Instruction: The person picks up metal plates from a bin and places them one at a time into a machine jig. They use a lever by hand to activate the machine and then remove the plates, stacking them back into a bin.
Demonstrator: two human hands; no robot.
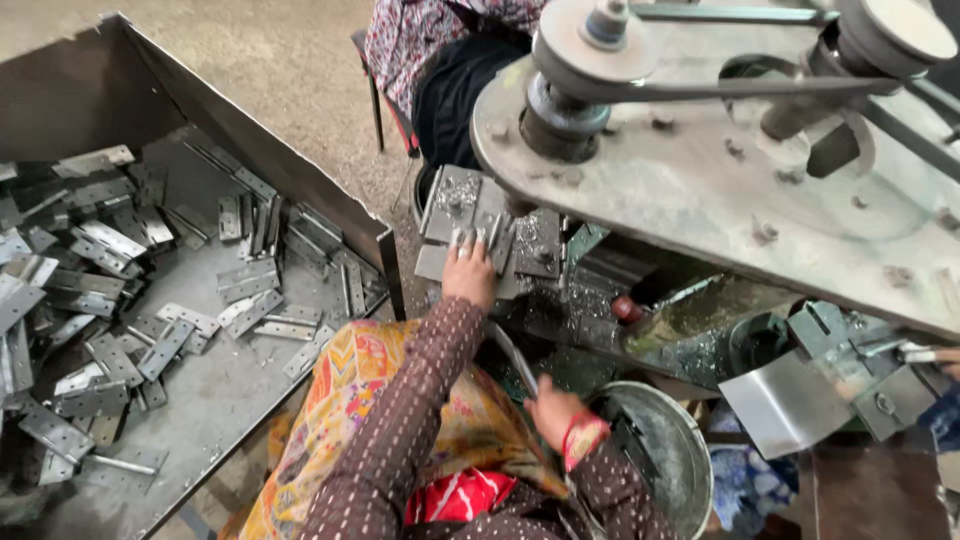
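Note:
My left hand [469,272] reaches forward and rests its fingers on a stack of flat grey metal plates [455,205] on the machine bed, just under the big steel plate of the machine [720,190]. My right hand [553,410], with red bangles at the wrist, stays close to my lap and grips a thin flat metal strip [514,360] that points up and to the left. Both arms wear brown dotted sleeves over yellow patterned cloth.
A large open metal bin [300,190] on the left holds several loose hinge plates [110,290]. A round metal bucket [665,440] stands by my right hand. Pulleys and a belt [590,60] top the machine. Another person in patterned cloth [420,40] sits beyond it.

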